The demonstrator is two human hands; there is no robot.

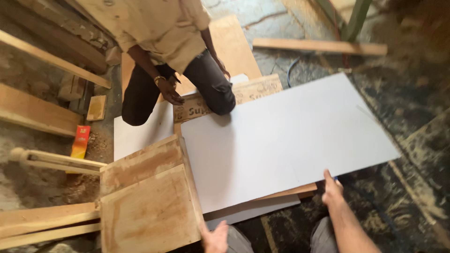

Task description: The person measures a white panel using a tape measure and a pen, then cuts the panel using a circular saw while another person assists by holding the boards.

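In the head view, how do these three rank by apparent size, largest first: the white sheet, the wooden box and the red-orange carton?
1. White sheet, under the right hand.
2. Wooden box, by the left hand; it lies nearer the camera, so it may look bigger than it is.
3. Red-orange carton.

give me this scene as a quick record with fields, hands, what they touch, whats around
place: workshop floor with sawdust
left hand: at the near edge of the wooden box
right hand: on the near edge of the white sheet
white sheet: lies flat on plywood, a second white sheet under it
other person: kneels on the far edge
nearby: planks, orange carton
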